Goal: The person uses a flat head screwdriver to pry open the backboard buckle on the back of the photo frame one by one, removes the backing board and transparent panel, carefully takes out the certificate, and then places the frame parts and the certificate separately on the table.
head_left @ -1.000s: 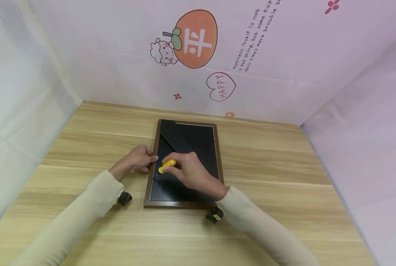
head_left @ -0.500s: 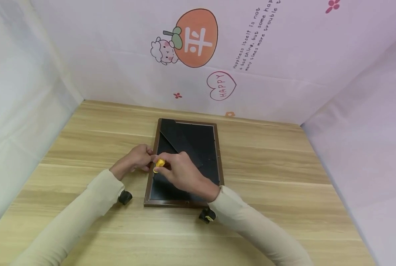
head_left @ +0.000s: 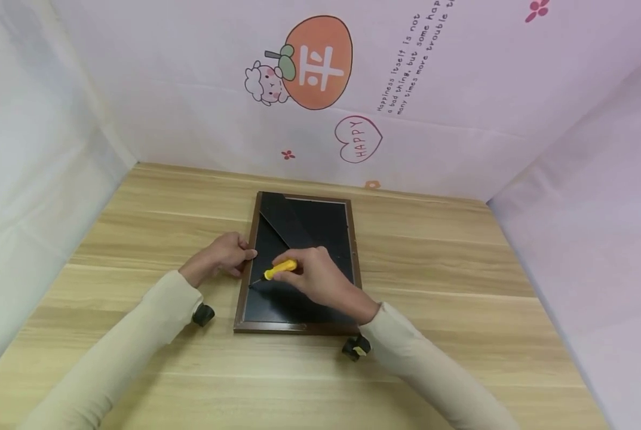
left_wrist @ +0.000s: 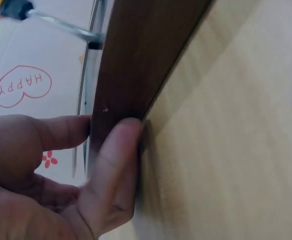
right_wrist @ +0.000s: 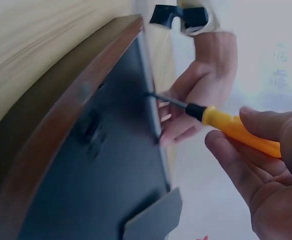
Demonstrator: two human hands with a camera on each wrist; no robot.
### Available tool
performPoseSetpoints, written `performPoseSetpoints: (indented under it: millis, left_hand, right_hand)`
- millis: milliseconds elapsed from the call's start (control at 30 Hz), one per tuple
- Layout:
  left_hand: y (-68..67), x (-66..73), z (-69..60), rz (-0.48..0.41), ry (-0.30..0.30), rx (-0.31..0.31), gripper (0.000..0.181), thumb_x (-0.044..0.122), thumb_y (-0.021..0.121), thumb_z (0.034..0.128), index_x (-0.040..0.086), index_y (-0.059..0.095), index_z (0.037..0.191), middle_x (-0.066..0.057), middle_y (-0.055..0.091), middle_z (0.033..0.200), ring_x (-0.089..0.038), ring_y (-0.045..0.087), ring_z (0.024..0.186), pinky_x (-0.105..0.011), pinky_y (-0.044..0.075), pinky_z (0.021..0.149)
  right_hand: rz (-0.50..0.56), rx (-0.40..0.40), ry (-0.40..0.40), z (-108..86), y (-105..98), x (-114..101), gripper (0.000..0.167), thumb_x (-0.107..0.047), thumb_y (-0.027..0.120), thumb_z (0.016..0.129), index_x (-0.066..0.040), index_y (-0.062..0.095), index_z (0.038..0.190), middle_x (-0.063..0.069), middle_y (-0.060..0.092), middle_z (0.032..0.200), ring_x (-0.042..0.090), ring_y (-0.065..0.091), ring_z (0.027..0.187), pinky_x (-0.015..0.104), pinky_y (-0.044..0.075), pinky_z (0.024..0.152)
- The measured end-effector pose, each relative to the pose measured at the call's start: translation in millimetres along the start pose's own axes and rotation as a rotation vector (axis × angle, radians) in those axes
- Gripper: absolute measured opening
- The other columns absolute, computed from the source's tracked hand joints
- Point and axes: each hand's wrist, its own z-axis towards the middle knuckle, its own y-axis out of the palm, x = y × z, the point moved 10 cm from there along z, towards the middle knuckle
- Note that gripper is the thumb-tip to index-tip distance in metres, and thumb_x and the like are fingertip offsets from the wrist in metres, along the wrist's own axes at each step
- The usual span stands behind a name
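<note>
A brown, wood-look picture frame (head_left: 356, 266) shaped like a rectangle lies flat on the light tan, wood-grain tabletop (head_left: 438, 275), with its flat black back panel (head_left: 266, 307) facing up. The frame sits between the two hands, just beside the left one and partly under the right one.

The left hand (head_left: 229, 253) pinches the long left side of the frame. Its thumb is on the top edge, and its bent fingers are against the outer side.

The right hand (head_left: 320, 276) is over the black panel. Its thumb and fingers are curled around a small screwdriver with a shiny yellow handle (head_left: 281, 269), a black collar and a thin metal rod. The screwdriver leans, and its tip points down at the inside edge of the left rim, a bit nearer to the person than the left thumb.

A black, flat stand flap (head_left: 284, 218) slants across the far left part of the panel. The right hand hides its near end in the head view.
</note>
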Motion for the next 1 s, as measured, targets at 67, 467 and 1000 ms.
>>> performPoseSetpoints:
  millis: [67,467,1000]
  left_hand:
    - [-1.7,2.3,0.3,0.041,-0.003,-0.006,0.023,0.014,0.057,0.0994,0.009,0.047,0.079,-0.004,0.051,0.076,-0.015,0.055,0.066,-0.027,0.057,0.061]
    - [-26.7,36.8,13.1,0.363,0.073,0.159,0.028,0.027,0.057,0.0996,0.001,0.055,0.088,-0.008,0.057,0.072,-0.016,0.048,0.056,-0.026,0.041,0.050]
    - [-31.4,105.2,44.3,0.704,0.245,0.307,0.055,0.022,0.057,0.0997,-0.009,0.038,0.142,-0.032,0.038,0.146,-0.046,0.037,0.133,-0.054,0.037,0.110]
  right_hand:
    - [-0.020,-0.024,0.025,-5.3,-0.4,8.5,0.025,-0.020,0.072,0.090,-0.009,0.073,0.113,0.004,0.073,0.101,0.006,0.059,0.071,0.015,0.052,0.062]
    - [-0.095,-0.087,0.095,-25.9,6.7,40.4,0.026,-0.018,0.070,0.092,-0.012,0.072,0.117,0.003,0.074,0.112,0.011,0.067,0.093,0.024,0.057,0.079]
    - [-0.199,-0.098,0.121,-34.1,5.9,56.1,0.025,-0.016,0.071,0.091,-0.014,0.073,0.116,0.001,0.073,0.112,0.011,0.067,0.096,0.028,0.057,0.086]
